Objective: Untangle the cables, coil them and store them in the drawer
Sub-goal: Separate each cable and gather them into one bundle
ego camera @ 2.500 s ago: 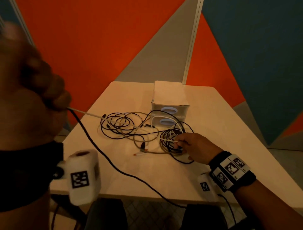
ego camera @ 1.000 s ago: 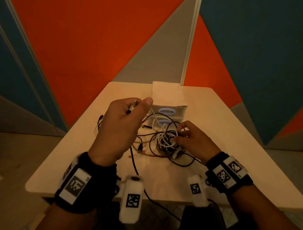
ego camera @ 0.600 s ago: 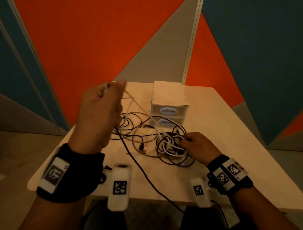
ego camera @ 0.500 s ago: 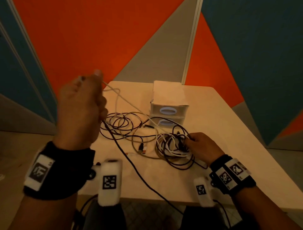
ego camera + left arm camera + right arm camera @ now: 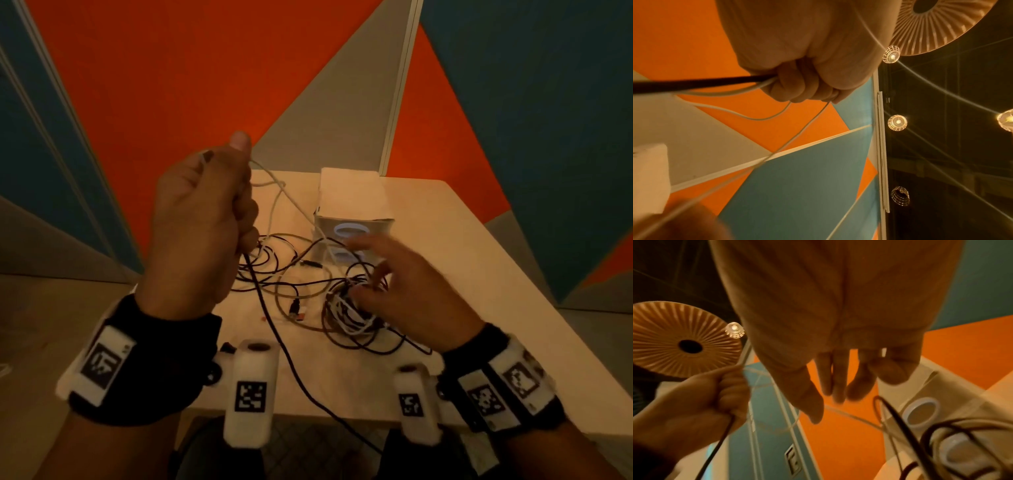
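Left hand (image 5: 202,219) fingers pinch white cable (image 5: 294,202) plus black cable (image 5: 274,329), raised. Right hand (image 5: 407,291) fingers now spread, released — cable tangle (image 5: 346,308) just under fingertips on tabletop (image 5: 479,274), before drawer unit (image 5: 352,205).

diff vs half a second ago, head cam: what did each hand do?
The right hand let go of the cable tangle; its fingers are now spread above it. The left hand moved back toward the middle, still gripping the white cable and a black cable. The drawer unit and table are unchanged.
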The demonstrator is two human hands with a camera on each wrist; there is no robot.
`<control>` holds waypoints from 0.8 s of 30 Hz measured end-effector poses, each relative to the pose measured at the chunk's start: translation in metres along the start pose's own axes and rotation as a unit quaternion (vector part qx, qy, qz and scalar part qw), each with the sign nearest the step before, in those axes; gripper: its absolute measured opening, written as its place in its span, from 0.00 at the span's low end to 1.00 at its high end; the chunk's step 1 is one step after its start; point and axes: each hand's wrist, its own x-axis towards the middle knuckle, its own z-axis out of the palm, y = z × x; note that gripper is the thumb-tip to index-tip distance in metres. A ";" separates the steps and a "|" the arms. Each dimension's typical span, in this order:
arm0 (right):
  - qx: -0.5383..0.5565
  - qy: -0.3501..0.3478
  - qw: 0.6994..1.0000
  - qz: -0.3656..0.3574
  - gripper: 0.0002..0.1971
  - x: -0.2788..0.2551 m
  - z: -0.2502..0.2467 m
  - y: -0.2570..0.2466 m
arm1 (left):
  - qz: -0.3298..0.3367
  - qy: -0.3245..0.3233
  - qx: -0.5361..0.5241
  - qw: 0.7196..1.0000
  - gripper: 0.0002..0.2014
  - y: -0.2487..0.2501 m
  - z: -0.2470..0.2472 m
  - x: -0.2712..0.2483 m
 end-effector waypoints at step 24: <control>0.045 0.001 0.998 -0.035 0.12 -0.016 0.014 -0.004 | -0.014 -0.096 0.270 0.958 0.25 -0.070 0.035 -0.019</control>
